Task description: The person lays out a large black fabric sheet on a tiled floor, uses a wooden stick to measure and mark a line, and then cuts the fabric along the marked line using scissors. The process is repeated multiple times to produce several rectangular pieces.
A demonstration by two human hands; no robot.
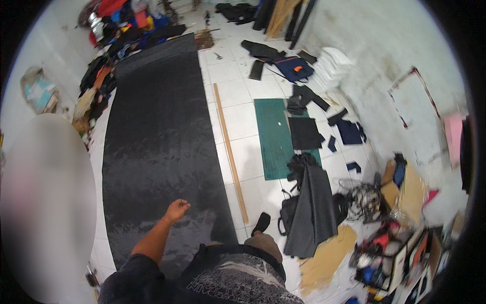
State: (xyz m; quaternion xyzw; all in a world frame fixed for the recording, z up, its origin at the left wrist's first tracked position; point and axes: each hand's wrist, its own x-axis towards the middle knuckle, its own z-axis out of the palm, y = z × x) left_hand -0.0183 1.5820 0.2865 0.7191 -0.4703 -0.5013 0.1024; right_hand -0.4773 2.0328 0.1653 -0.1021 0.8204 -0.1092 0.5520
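Note:
A long sheet of black fabric lies spread on the white tiled floor, running from my body to the far end. My left hand is over its near part, fingers curled together. Whether anything small is in those fingers cannot be made out, nor whether they touch the sheet. My right hand does not show. Just right of the sheet lies a long wooden stick. My foot in a dark shoe is near the stick's close end.
A green cutting mat lies right of the stick, partly under black fabric pieces. A folded dark sheet and coiled cable are nearer. Piled cloth lies far left, rolls lean far right. A blurred patch covers the left side.

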